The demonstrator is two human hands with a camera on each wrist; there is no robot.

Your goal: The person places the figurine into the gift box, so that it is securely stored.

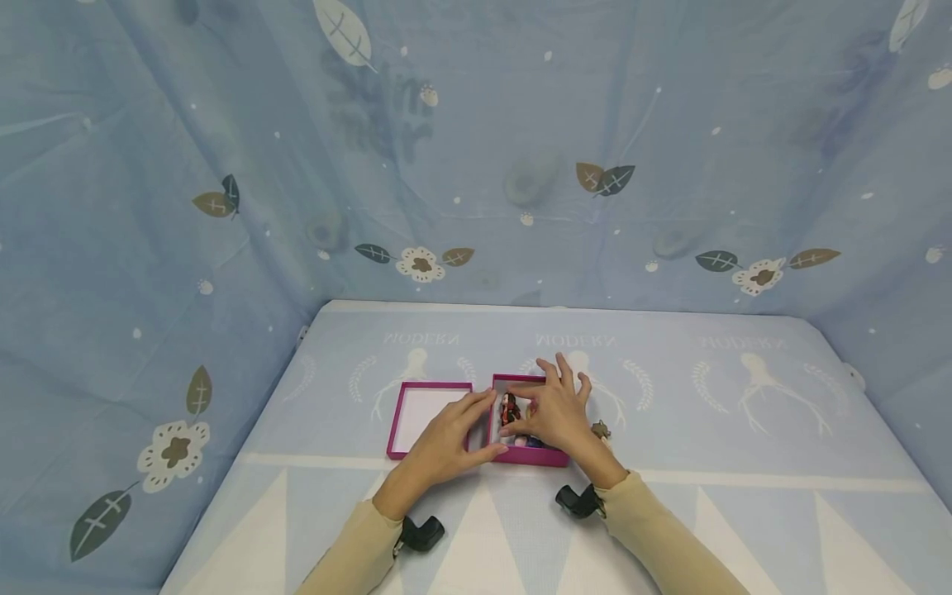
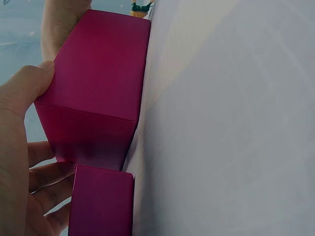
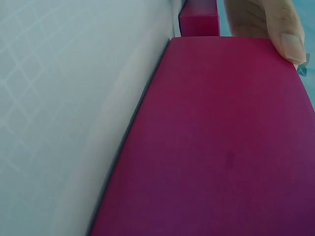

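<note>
A magenta box (image 1: 531, 456) with a white inside stands on the table, holding several small things. My left hand (image 1: 444, 442) holds its left side, thumb at the front corner and fingers along the left wall. From above, my right hand (image 1: 558, 411) reaches into the box, its thumb and index finger at either end of a small red-and-black figurine (image 1: 509, 409); the other fingers stick up. The palm hides part of the contents. In the left wrist view, the thumb lies at the corner of the magenta box (image 2: 98, 69).
Left of the box lies its magenta-rimmed lid (image 1: 430, 385), white inside facing up, partly behind my left hand. A small brownish trinket (image 1: 601, 430) lies just right of the box, beside my right wrist. Blue patterned cloth (image 1: 476, 149) hangs behind the table.
</note>
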